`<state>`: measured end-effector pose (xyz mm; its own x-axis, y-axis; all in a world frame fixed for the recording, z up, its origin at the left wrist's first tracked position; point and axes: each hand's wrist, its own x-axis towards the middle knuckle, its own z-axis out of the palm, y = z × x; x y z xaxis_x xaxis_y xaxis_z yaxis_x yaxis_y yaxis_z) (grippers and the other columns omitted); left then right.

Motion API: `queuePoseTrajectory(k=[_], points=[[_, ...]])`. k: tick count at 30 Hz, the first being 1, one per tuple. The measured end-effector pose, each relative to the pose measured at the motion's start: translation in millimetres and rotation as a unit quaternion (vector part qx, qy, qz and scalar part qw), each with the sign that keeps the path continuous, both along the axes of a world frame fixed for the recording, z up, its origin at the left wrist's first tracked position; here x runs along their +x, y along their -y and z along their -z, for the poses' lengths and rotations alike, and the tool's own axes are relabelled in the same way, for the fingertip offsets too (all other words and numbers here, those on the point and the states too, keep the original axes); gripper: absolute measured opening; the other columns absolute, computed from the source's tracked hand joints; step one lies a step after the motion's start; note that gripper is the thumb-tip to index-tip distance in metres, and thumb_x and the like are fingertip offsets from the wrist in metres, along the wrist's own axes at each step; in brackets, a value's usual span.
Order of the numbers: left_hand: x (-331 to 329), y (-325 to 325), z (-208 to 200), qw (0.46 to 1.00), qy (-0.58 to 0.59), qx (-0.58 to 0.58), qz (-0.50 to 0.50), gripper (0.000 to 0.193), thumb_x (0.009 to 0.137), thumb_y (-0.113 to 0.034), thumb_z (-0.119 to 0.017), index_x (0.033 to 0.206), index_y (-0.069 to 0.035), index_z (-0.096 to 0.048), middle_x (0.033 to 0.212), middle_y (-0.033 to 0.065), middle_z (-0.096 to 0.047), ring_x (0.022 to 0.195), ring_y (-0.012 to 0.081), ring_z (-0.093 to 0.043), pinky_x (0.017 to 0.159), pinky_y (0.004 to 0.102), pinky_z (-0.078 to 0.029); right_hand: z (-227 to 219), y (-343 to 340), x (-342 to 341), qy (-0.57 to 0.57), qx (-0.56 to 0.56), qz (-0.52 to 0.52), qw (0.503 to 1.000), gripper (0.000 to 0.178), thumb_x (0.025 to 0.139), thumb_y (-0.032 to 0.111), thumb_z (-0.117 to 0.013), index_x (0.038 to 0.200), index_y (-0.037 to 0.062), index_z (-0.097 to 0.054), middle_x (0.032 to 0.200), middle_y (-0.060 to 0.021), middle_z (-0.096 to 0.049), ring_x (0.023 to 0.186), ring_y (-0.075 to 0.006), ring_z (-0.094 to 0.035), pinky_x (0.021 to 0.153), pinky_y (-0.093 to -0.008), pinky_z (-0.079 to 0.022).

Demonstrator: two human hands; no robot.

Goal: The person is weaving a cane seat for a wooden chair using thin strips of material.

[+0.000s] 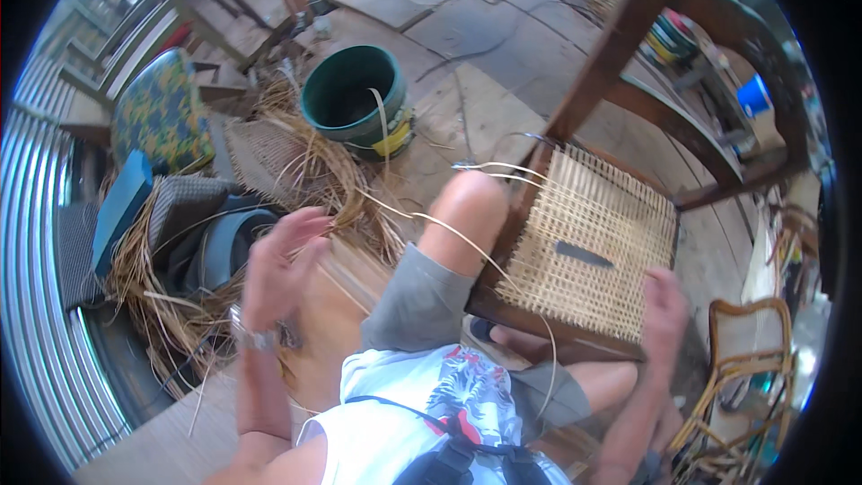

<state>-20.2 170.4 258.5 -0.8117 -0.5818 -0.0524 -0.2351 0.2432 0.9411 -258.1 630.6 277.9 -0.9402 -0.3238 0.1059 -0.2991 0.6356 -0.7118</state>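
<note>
A wooden chair (588, 112) with a woven cane seat (561, 216) leans tilted by my knees, its back to the upper right. On the weave lies a flat dark strip (584, 254). Loose pale cane strands (467, 238) arch from the seat across my knee and hang past its front edge. My left hand (283, 265) is raised on the left, away from the chair, fingers apart, with nothing visible in it. By the seat's right edge is my right hand (664, 314), its fingers bent and blurred; whether they grip anything is unclear.
A dark green bucket (355, 99) stands ahead among heaps of dry fibre strips (359, 184). Left are a patterned cushion (162, 112), a blue piece (123, 207) and corrugated metal sheeting (40, 287). A rattan frame (750, 350) is at lower right; a blue pail (754, 96) farther off.
</note>
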Motion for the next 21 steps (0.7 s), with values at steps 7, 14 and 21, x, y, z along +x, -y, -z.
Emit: queuePoseTrajectory(k=[7, 14, 21], points=[[-150, -130, -22, 0.868, -0.070, -0.097, 0.482, 0.042, 0.092, -0.030, -0.065, 0.124, -0.004, -0.059, 0.101, 0.0181, -0.066, 0.094, 0.0372, -0.064, 0.079, 0.0412, -0.051, 3, 104, 28, 0.045, -0.045, -0.261, 0.963, 0.010, 0.090, 0.009, -0.065, 0.098, 0.0037, -0.070, 0.077, -0.0107, -0.067, 0.070, -0.0169, -0.065, 0.067, -0.0297, -0.051], [-193, 65, -22, 0.879, 0.185, -0.156, 0.411, 0.017, 0.088, -0.017, -0.069, 0.091, 0.000, -0.072, 0.069, 0.0042, -0.064, 0.064, 0.0093, -0.058, 0.059, 0.0274, -0.048, 57, -67, -41, 0.284, -0.011, 0.022, 0.958, 0.012, 0.087, 0.013, -0.070, 0.083, 0.0011, -0.069, 0.072, 0.0048, -0.062, 0.066, -0.0028, -0.052, 0.059, -0.0225, -0.043], [-166, 252, 12, 0.870, 0.298, -0.294, 0.259, 0.027, 0.086, -0.027, -0.071, 0.079, -0.001, -0.072, 0.059, 0.0030, -0.061, 0.053, 0.0120, -0.056, 0.053, 0.0304, -0.046, 95, -147, -74, 0.244, 0.106, 0.109, 0.958, 0.024, 0.080, 0.024, -0.076, 0.075, 0.0018, -0.069, 0.061, 0.0003, -0.059, 0.060, -0.0073, -0.051, 0.057, -0.0282, -0.043]])
